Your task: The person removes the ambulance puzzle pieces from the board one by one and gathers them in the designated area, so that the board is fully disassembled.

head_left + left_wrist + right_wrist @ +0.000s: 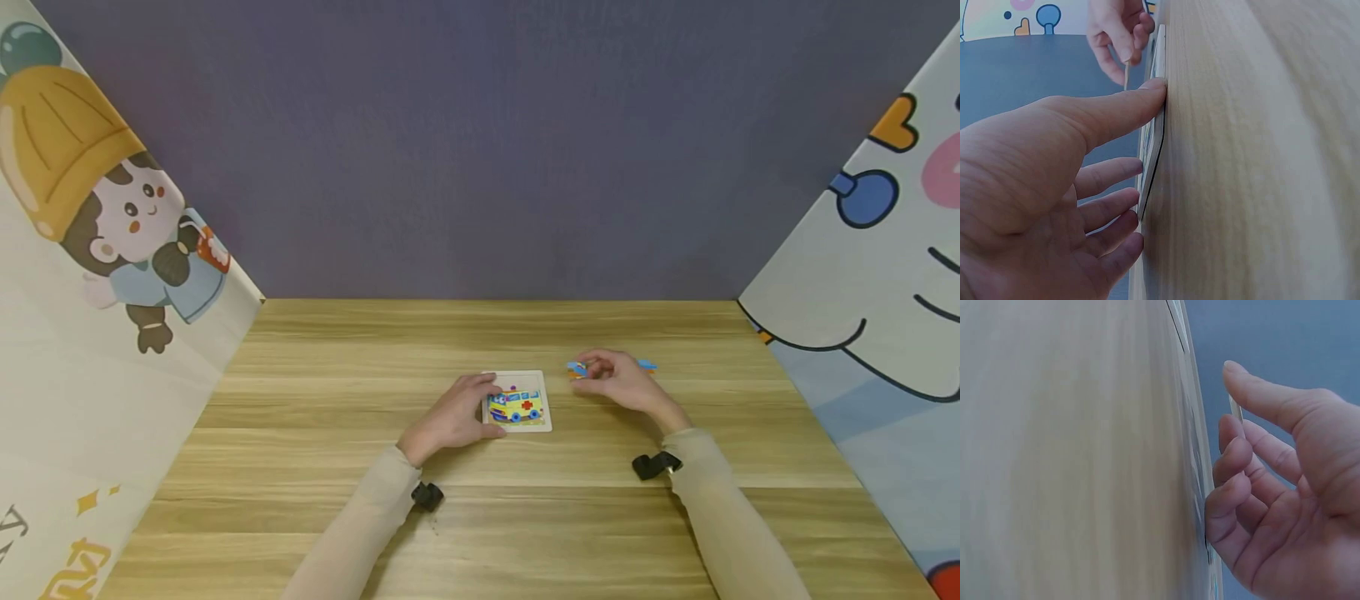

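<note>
Entry one, right hand (621,382): thumb and forefinger pinched on a thin flat piece (1235,407), the other fingers loosely bent. From my remote seat both wrist feeds give the piece edge-on, its face roughly level with the table top. In the head view it is at the fingertips, right of the board; the fingers mask it, so I cannot tell its long axis.

Entry two, left hand (453,415): thumb and fingers apart, thumb at the board's near edge, fingertips resting at its left side.

Entry three, board (546,423): pale, nearly square, flat on the table, without a marked long axis. Its yellow ambulance picture (516,407) runs lengthwise left to right, front end pointing left, wheels towards the wearer.

Entry four, blue and orange item (647,365): just beyond the right hand, partly hidden by it.

Entry five, surroundings: wood-grain table (495,533); dark grey back wall (495,150); cartoon-printed side panels (67,358), left and right.
</note>
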The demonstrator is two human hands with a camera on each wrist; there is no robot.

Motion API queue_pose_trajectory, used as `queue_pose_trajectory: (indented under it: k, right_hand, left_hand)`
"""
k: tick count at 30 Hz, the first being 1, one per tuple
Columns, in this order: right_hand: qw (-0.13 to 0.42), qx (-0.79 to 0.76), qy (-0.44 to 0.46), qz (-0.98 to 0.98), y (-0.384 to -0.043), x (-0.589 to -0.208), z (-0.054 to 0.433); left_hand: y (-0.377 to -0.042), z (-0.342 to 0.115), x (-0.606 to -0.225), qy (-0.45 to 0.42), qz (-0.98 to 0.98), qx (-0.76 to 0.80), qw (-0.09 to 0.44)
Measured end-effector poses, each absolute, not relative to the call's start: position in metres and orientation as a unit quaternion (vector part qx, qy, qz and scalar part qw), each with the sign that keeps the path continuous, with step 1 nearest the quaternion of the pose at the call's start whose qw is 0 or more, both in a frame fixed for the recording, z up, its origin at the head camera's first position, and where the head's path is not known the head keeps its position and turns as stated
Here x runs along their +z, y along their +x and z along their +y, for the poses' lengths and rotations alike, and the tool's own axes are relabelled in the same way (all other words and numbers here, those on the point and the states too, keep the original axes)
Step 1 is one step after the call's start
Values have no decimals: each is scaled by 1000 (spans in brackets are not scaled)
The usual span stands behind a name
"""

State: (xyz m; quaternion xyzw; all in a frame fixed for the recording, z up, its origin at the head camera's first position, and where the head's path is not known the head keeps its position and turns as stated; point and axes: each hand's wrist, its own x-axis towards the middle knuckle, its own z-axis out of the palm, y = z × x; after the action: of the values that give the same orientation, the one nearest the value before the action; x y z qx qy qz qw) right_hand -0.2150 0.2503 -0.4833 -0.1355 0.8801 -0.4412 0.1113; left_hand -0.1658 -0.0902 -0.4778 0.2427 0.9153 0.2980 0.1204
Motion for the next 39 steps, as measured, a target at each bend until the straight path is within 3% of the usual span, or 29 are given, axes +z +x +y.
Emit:
queue_pose_trajectory:
  k: [39]
  right_hand:
    - [94, -434, -58, 894, -211, -474, 332]
  left_hand:
    - [-167, -90, -478, 245, 917, 293, 118]
